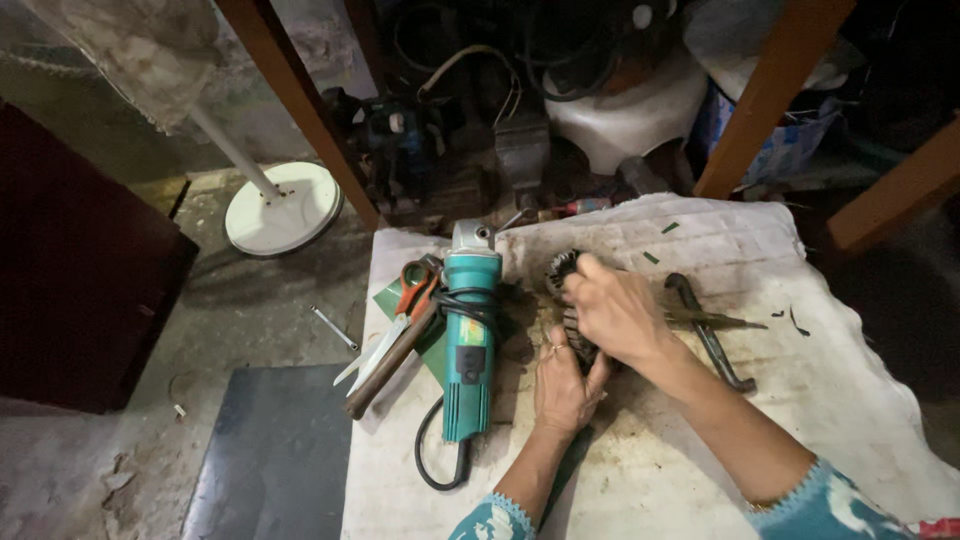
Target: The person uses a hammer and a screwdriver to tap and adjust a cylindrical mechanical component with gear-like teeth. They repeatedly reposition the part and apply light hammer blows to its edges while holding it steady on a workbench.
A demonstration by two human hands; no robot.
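A white fan base (283,208) is seen on the floor at far left. On the cloth-covered table (860,400), orange-handled scissors (412,290) are laid beside a teal angle grinder (468,335), its black cord (432,462) looped toward the table edge. A dark, ribbed motor part (562,275) (probably an armature) is clasped from below by the left hand (563,385) and gripped at its top by the right hand (612,312). A bent metal bar (708,330) is laid further right. The greasy part could be let slip from the fingers, or the cord snagged and the grinder dragged off.
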